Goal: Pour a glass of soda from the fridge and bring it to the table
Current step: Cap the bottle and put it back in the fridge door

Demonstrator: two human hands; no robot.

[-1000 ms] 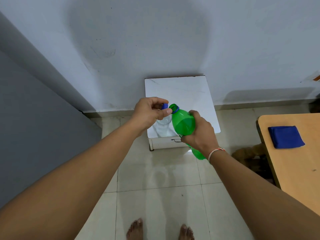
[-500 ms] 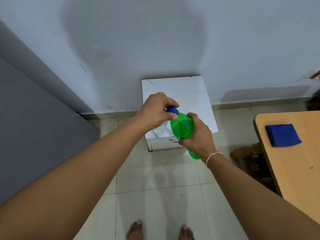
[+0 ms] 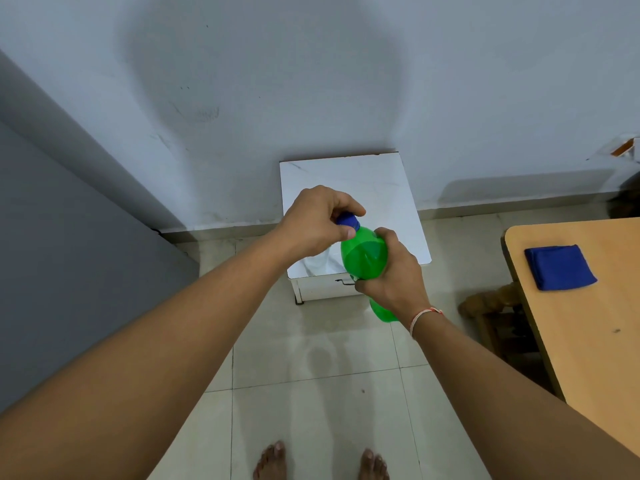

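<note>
My right hand (image 3: 391, 271) grips the body of a green soda bottle (image 3: 363, 259), held tilted over the front of a small white marble-topped stand (image 3: 360, 181). The fingers of my left hand (image 3: 318, 220) close around the blue cap (image 3: 347, 220) sitting on the bottle's mouth. A clear glass (image 3: 320, 259) on the stand shows only partly, behind my left hand and the bottle. The wooden table (image 3: 588, 317) stands at the right.
A folded blue cloth (image 3: 559, 267) lies on the wooden table. A wooden stool (image 3: 491, 303) stands beside the table's near corner. A grey panel (image 3: 62, 254) fills the left side. A pale wall runs behind the stand. My bare feet show on the tiled floor (image 3: 311, 393).
A second ago the cap was off, held beside the open bottle mouth. My left hand has set it on the mouth and now grips it there; the bottle has tipped more upright.
</note>
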